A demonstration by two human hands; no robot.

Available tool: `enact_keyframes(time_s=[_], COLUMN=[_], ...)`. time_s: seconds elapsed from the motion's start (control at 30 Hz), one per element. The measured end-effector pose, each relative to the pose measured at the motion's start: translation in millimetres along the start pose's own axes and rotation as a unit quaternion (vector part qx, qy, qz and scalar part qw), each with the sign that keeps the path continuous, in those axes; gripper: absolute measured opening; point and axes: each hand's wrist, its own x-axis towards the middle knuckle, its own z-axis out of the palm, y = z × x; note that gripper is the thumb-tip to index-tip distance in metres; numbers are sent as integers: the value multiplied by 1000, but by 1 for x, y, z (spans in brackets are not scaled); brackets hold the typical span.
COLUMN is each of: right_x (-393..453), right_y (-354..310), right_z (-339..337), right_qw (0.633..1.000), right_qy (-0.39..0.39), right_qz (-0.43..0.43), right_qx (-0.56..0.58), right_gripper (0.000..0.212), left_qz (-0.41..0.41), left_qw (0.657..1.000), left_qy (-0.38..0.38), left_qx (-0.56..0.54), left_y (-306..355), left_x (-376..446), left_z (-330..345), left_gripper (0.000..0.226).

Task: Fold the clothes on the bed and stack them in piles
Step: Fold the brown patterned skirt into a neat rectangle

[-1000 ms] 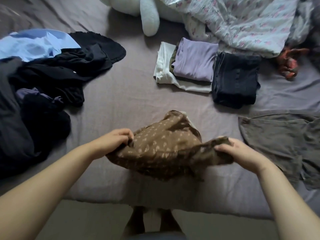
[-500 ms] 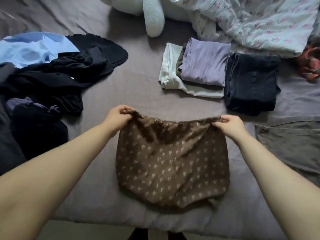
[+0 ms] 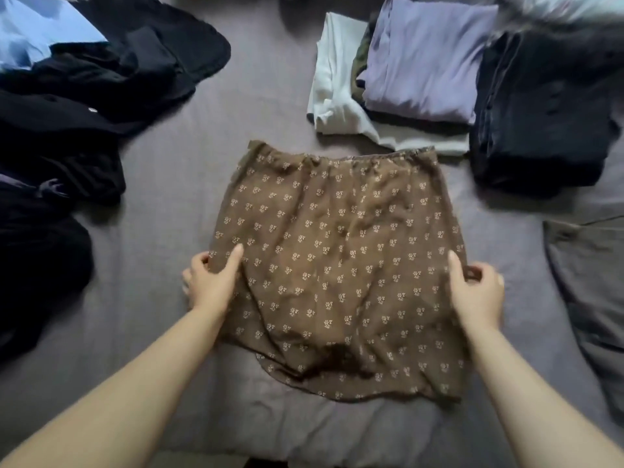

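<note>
A brown skirt (image 3: 337,258) with small pale flowers lies spread flat on the bed, waistband at the far side. My left hand (image 3: 211,282) pinches its left side edge, thumb on top of the cloth. My right hand (image 3: 476,288) pinches the right side edge the same way. Behind the skirt stands a folded pile with a lilac top (image 3: 422,59) over white cloth (image 3: 334,82). To its right sits a folded dark pile (image 3: 540,109).
A heap of unfolded black clothes (image 3: 67,130) and a light blue shirt (image 3: 33,28) covers the left of the bed. A grey-green garment (image 3: 591,282) lies flat at the right. The grey sheet (image 3: 162,204) shows between them; the bed's near edge is below the skirt.
The skirt went from bunched in my hands to laid out flat. My hands have left the waistband and moved down to the skirt's two side edges.
</note>
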Motion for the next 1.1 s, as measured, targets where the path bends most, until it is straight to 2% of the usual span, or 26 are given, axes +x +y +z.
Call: enact_keyframes(time_s=[0.1,0.17,0.2,0.27,0.33,0.4,0.43,0.5,0.57,0.63,0.67,0.7,0.73,0.8,0.87,0.93,1.0,1.1], right_x=[-23,-36,-41,-45,-42,-32,-23,-9,5,8,6,3,0,-1,-2,-7,-16,-19], right_y=[53,66,67,58,45,30,25,17,23,28,28,23,13,-16,-53,-99,-147,-196], right_z=[-19,-28,-31,-33,-36,-44,-47,-56,-59,-60,-60,-57,-52,-36,-9,26,59,103], right_qw=[997,994,993,978,926,883,875,883,917,960,965,966,969,980,969,941,910,874], right_qy=[-45,-87,-108,-118,-103,-94,-92,-105,-144,-187,-179,-153,-123,-72,-94,-145,-183,-242], right_qz=[22,43,50,90,155,191,207,239,259,209,155,105,58,-55,-177,-274,-342,-373], right_qx=[-64,-56,-18,149,330,419,427,390,267,3,-115,-181,-205,-178,-144,-135,-148,-198], right_gripper=[44,38,31,12,20,17,15,18,17,23,25,28,32,35,31,31,36,41], left_qz=[-15,-42,-56,-79,-102,-110,-103,-107,-166,-201,-200,-193,-196,-210,-178,-110,-40,39], left_qw=[979,960,953,950,942,935,939,949,938,930,933,937,931,902,891,930,959,958], left_qy=[-153,-235,-256,-244,-208,-205,-215,-235,-279,-299,-293,-290,-306,-377,-417,-346,-255,-216], left_qx=[-138,-147,-151,-180,-242,-269,-249,-183,-118,-70,-51,-33,-28,-32,5,60,114,187], left_y=[-15,-7,-2,14,29,41,46,45,38,27,20,13,7,-1,-14,-30,-36,-38], left_x=[-1,-3,-6,-14,-22,-28,-33,-34,-29,-28,-27,-29,-32,-45,-51,-51,-49,-50], left_z=[-13,-15,-12,-5,-2,-5,-9,-19,-31,-40,-41,-43,-44,-45,-39,-29,-22,-16], left_gripper=[67,45,35,18,15,15,14,15,17,23,28,36,43,48,49,52,44,30])
